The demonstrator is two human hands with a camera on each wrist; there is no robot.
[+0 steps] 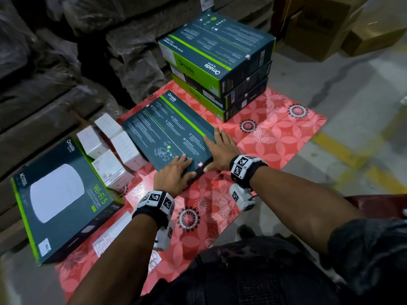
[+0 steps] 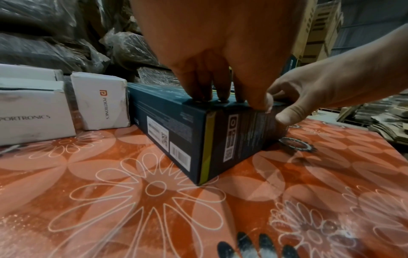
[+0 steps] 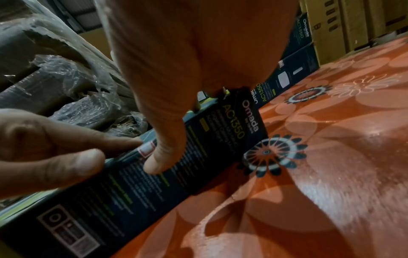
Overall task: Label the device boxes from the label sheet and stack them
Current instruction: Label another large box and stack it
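Dim warehouse light, glare on the glossy mat (image 3: 353, 157), wrist views noisy and edge-warped.

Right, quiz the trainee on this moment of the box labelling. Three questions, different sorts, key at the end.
1. True or false: the left hand and the right hand both touch the dark box.
2. How many boxes form the stack behind it? A two, B three, C five.
3. Which brand is printed on the small white boxes?
Key: 1 true; 2 B; 3 Portronics.
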